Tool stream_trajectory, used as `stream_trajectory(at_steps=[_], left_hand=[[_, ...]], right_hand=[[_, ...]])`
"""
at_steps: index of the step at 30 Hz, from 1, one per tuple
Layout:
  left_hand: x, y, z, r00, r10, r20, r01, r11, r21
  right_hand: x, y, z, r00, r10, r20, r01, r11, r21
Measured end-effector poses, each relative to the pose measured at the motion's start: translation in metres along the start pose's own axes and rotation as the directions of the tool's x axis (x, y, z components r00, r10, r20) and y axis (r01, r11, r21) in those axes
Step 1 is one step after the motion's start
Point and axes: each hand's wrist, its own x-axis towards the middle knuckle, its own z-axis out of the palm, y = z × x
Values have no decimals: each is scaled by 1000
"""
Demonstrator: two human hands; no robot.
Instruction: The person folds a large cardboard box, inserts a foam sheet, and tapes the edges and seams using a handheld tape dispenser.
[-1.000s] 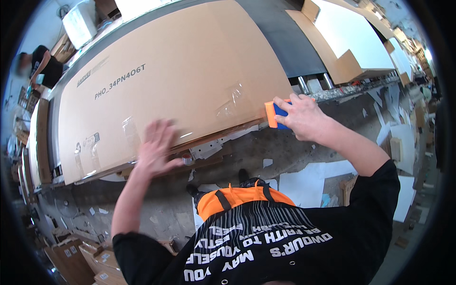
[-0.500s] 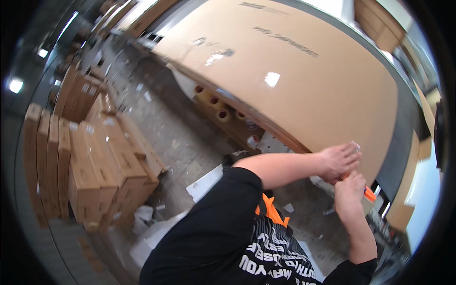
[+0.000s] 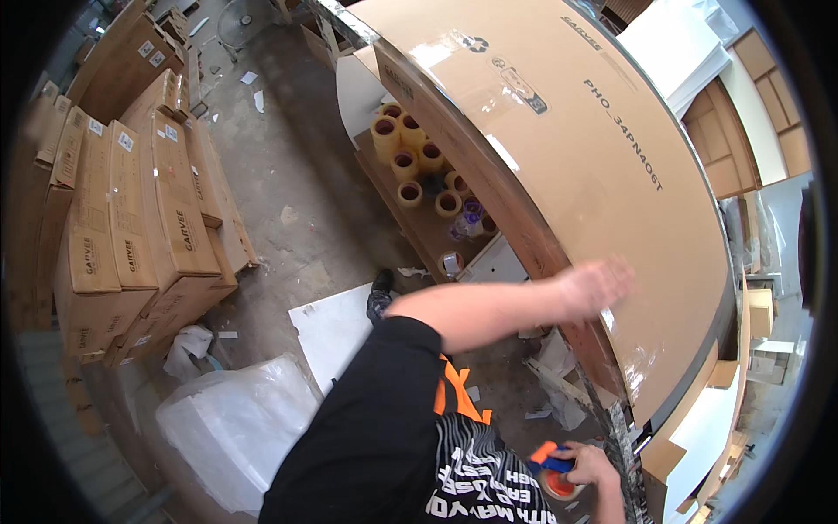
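1. Clasped in the right hand [image 3: 594, 465], at five o'clock: a blue-and-orange tape dispenser [image 3: 552, 463] (with a reddish-cored roll), jutting toward nine o'clock from the fingers.
2. Well apart from the left hand [image 3: 598, 288], with the dispenser toward six o'clock from there.
3. At three o'clock, by the near edge of the large cardboard box [image 3: 585, 205]: the left hand, too blurred to tell finger spread or contact.

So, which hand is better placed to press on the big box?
Probably the left hand: blurred, it looks empty and is close to the big box, while the right hand holds the tape dispenser farther away.
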Motion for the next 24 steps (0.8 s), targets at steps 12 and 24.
stream_trajectory(at_steps=[12,24], left_hand=[[-222,-400,-194,989,-66,-135,103,951,290],[-287,-523,-232,963,-263,-56,268,930,253]], right_hand=[[100,-179,-121,205,321,-925,841,426,334],[163,-429,-400,91,-305,-948,321,910,-262]])
